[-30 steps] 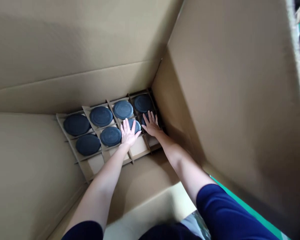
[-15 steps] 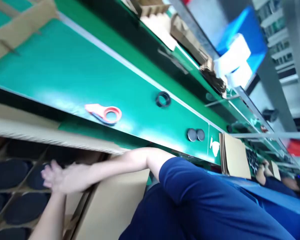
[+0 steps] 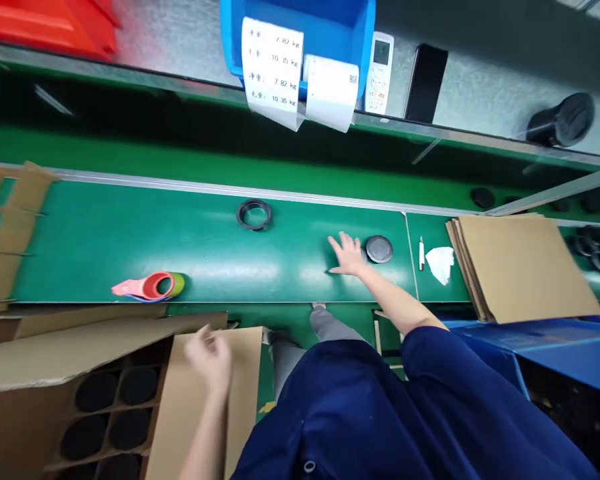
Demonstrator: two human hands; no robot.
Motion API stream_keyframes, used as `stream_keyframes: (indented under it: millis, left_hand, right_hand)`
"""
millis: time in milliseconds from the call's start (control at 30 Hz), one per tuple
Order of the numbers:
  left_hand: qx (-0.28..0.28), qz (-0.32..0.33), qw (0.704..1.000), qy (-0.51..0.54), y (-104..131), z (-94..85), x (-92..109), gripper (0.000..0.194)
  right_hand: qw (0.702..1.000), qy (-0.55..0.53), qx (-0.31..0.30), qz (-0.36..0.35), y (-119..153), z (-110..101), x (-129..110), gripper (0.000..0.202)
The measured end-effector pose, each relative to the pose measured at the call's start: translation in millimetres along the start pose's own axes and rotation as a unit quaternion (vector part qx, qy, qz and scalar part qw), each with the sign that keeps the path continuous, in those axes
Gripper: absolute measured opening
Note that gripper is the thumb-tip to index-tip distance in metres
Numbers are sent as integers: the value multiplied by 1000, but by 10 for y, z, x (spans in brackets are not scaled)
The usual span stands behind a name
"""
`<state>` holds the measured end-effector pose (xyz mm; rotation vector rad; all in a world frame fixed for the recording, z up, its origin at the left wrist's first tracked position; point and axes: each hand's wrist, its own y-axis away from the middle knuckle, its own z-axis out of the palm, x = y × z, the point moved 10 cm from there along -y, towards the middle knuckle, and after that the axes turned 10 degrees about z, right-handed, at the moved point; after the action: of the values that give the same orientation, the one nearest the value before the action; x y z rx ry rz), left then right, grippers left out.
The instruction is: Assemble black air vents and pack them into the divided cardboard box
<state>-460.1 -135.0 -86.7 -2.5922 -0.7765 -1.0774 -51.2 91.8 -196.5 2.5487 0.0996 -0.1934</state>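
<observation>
My right hand (image 3: 349, 257) reaches over the green work table (image 3: 195, 240), fingers spread and nothing held. Just right of it lies a dark round cap (image 3: 379, 249); a second cap (image 3: 364, 256) is mostly hidden behind the hand. Loosely curled and blurred, my left hand (image 3: 210, 357) hangs over the flap (image 3: 243, 373) of an open cardboard box, with nothing visible in it. Inside that box, dark round pieces (image 3: 97, 391) sit in divider cells. A black ring (image 3: 254, 215) lies farther back on the table. At its front edge rests a red tape dispenser (image 3: 155, 287).
On the shelf above are a blue bin (image 3: 300, 20) with label rolls, a remote control (image 3: 380, 73), a phone (image 3: 427, 83) and a black cylinder (image 3: 563, 121). Cardboard sheets (image 3: 527, 267) lean at right by a blue crate (image 3: 555, 353). Cardboard dividers (image 3: 13, 233) stand at left.
My view has swung right and levelled. Both hands were together over the box; the right has moved to the caps on the table, the left has drawn back to the flap and curled.
</observation>
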Motion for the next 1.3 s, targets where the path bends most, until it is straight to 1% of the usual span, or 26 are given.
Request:
stream_keyframes:
  millis: [67, 133, 200, 267, 300, 333, 367, 433, 500, 533, 567, 600, 667, 733, 767, 800, 833, 867, 900, 933, 967, 1000, 1033, 1133, 1200, 1300]
  left_hand:
    - [-22, 32, 998, 49, -66, 626, 417, 46]
    - [-76, 13, 990, 119, -120, 1297, 714, 43]
    - [-143, -38, 971, 188, -92, 1922, 942, 46]
    - [-196, -70, 951, 229, 1, 2380, 1174, 56]
    - [-220, -71, 941, 249, 55, 2539, 1303, 63]
    - [-242, -63, 929, 273, 108, 2653, 1438, 71]
    - [-263, -48, 914, 304, 155, 2726, 1580, 79]
    - [-305, 19, 882, 359, 209, 2730, 1890, 95]
    - [-327, 126, 869, 351, 202, 2551, 2177, 116]
    - [-327, 186, 872, 314, 184, 2416, 2295, 126]
    - [-322, 241, 877, 262, 165, 2271, 2395, 133]
    - [-314, 287, 881, 207, 149, 2124, 2480, 135]
    - [-292, 343, 883, 129, 133, 1842, 2622, 128]
    - [-278, 344, 888, 130, 138, 1602, 2725, 119]
    - [-271, 320, 893, 162, 137, 1500, 2752, 116]
    - [-260, 281, 899, 214, 131, 1405, 2760, 114]
    - [-245, 229, 899, 282, 123, 1320, 2748, 112]
    - [-228, 166, 889, 360, 123, 1255, 2717, 109]
    - [-210, 99, 869, 437, 138, 1212, 2677, 106]
    - [-193, 34, 841, 504, 170, 1190, 2636, 103]
    - [-180, -25, 813, 553, 217, 1186, 2602, 100]
    - [-173, -75, 789, 585, 274, 1195, 2575, 96]
    - [-171, -116, 769, 605, 337, 1215, 2559, 91]
    - [-175, -186, 727, 638, 502, 1294, 2563, 77]
    - [-182, -204, 708, 652, 573, 1357, 2596, 76]
    - [-170, -206, 697, 666, 599, 1408, 2630, 74]
  right_hand:
    - [997, 21, -65, 36, -104, 210, 533, 138]
    - [996, 15, -87, 27, -128, 351, 763, 143]
    - [997, -38, -59, 17, -119, 359, 800, 140]
    - [986, -160, -31, 45, -87, 299, 769, 136]
    - [966, -247, -35, 63, -56, 284, 722, 133]
    - [934, -347, -56, 69, -11, 282, 623, 130]
    - [886, -451, -94, 57, 52, 280, 462, 126]
    - [749, -630, -203, -14, 258, 206, 1, 115]
    - [613, -726, -297, -99, 553, -6, -430, 99]
    - [567, -744, -329, -129, 702, -124, -582, 92]
    - [539, -750, -352, -149, 842, -230, -697, 87]
    - [527, -747, -372, -163, 968, -322, -786, 84]
    - [527, -722, -410, -178, 1180, -463, -913, 85]
    - [547, -679, -448, -195, 1336, -567, -992, 92]
    - [571, -651, -456, -206, 1376, -610, -1007, 95]
    - [607, -620, -447, -219, 1377, -657, -999, 96]
    - [655, -589, -410, -237, 1332, -726, -968, 94]
    - [707, -562, -342, -258, 1251, -839, -914, 90]
    - [752, -542, -247, -281, 1168, -1003, -842, 83]
    - [780, -527, -141, -306, 1121, -1196, -763, 75]
    - [790, -514, -46, -332, 1130, -1379, -696, 68]
    - [786, -502, 26, -360, 1180, -1524, -653, 63]
    - [779, -488, 72, -388, 1252, -1624, -641, 59]
    - [769, -432, 126, -454, 1456, -1743, -713, 51]
    - [775, -405, 154, -460, 1504, -1766, -740, 48]
    - [787, -380, 186, -449, 1487, -1735, -752, 48]
